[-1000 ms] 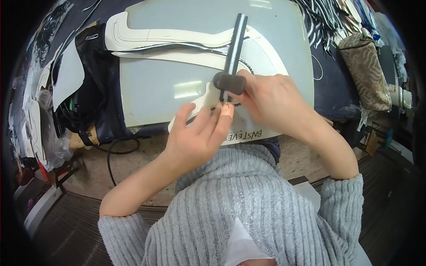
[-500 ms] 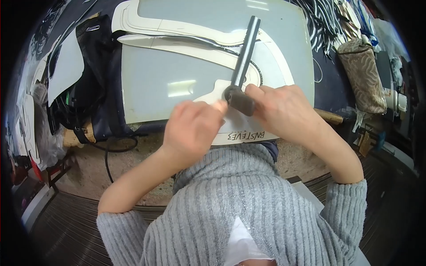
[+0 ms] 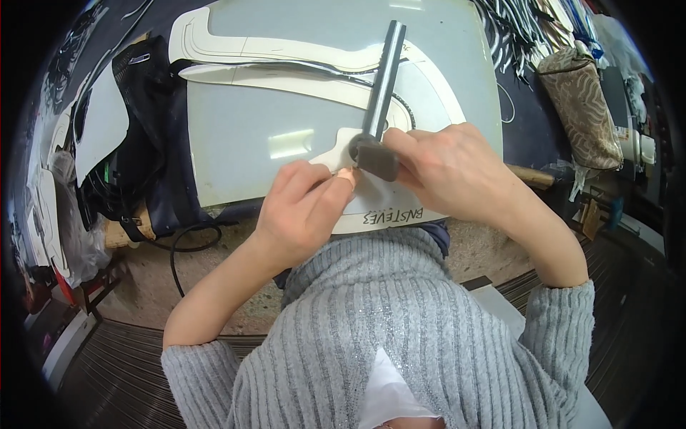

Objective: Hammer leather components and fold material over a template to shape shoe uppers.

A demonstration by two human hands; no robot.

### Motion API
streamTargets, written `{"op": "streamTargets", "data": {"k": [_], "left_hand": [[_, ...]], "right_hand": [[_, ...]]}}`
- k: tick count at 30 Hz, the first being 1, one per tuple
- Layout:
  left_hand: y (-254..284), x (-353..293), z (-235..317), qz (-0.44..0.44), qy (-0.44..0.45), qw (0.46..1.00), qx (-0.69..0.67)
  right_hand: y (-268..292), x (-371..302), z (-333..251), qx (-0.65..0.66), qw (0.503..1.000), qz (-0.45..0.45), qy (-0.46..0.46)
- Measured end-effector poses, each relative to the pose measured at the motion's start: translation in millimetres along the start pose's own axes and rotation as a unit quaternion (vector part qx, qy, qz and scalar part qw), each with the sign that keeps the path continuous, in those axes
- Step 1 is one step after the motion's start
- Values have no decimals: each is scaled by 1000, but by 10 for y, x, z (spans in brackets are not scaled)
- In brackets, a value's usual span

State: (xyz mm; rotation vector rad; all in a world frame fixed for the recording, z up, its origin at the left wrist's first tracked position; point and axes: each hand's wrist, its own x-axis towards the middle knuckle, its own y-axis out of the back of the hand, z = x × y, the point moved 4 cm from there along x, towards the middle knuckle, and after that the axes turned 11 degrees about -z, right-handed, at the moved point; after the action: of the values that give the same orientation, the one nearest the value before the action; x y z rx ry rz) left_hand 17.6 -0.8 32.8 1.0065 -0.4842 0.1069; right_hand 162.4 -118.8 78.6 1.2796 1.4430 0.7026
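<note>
A hammer with a shiny metal handle and a dark, blocky head lies over a cream cut piece, its head toward me. My left hand is closed in a pinch, thumb and forefinger at the near edge of that piece, just left of the hammer head. On the other side, my right hand is curled, its fingertips close behind the head. The head partly hides them, so what they pinch does not show. Beyond lie long, curved cream pieces with a dark edging along one side.
A grey-white board carries the work, with a lettered white template at its near edge. To the left is a black bag under a white sheet. A patterned pouch and dark strips are on the right.
The whole view has shifted slightly. My left hand, blurred before, now shows sharply and sits a little lower, its fingertips pinched beside the hammer head. The right hand stays by the head.
</note>
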Motion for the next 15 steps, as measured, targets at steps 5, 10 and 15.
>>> {"op": "streamTargets", "data": {"k": [5,10,15], "left_hand": [[-13,-12,0,12,-12,1000,-13],[-17,-17,11,27,-11,1000,9],[45,-45,-99,2,106,991,-81]], "right_hand": [[-8,-30,-51,20,999,-41,-7],[-54,-89,-62,39,999,-19,-21],[-120,-103,-35,47,998,-25,-40]]}}
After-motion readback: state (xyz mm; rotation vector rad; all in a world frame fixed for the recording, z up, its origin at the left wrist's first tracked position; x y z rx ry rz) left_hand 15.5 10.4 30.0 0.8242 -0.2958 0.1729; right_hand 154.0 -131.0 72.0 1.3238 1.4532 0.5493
